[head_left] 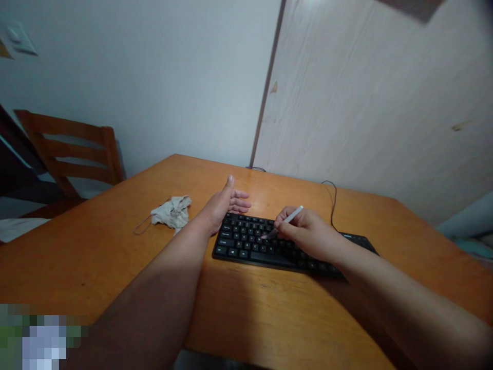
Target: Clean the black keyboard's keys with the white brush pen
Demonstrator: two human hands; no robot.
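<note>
A black keyboard (246,241) lies on the table in front of me. My right hand (298,226) is over its middle, fingers closed around a slim brush (294,214) with a whitish handle. The brush slants down to the left, its tip at the letter keys; the blur hides whether it touches them. At the keyboard's upper left corner is my left hand (227,199), thumb up and fingers stretched out, with nothing in it. My right hand and forearm hide part of the keys on the right side.
A crumpled beige cloth (172,211) with a thin loop lies left of my left forearm on the wooden table (239,303). The keyboard's cable (334,205) runs toward the back wall. A wooden chair (75,149) stands at the left, beyond the table's edge.
</note>
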